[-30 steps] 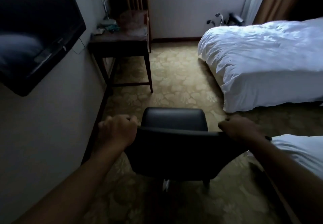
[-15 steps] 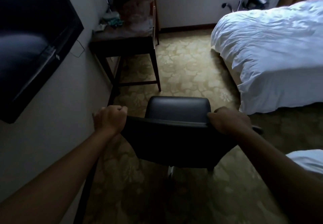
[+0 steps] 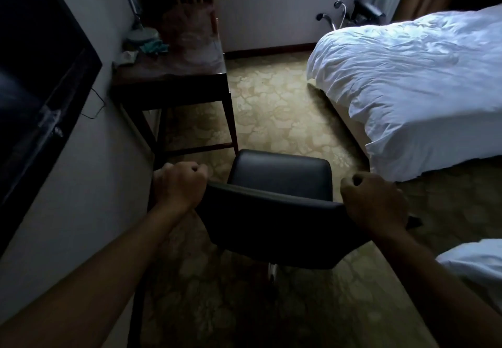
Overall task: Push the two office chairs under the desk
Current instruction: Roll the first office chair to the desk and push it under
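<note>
hands: left hand (image 3: pixel 179 184) and right hand (image 3: pixel 373 202) grip chair (image 3: pixel 277 212) backrest | progress: chair near bench (image 3: pixel 168 76), not yet under | second chair unseen

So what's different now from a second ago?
The chair has rolled forward, closer to the desk; its seat now sits just short of the desk's front legs, not yet under it. The left hand and right hand still grip the two ends of the backrest, as before. The bed and the things on the desk have stayed put.
</note>
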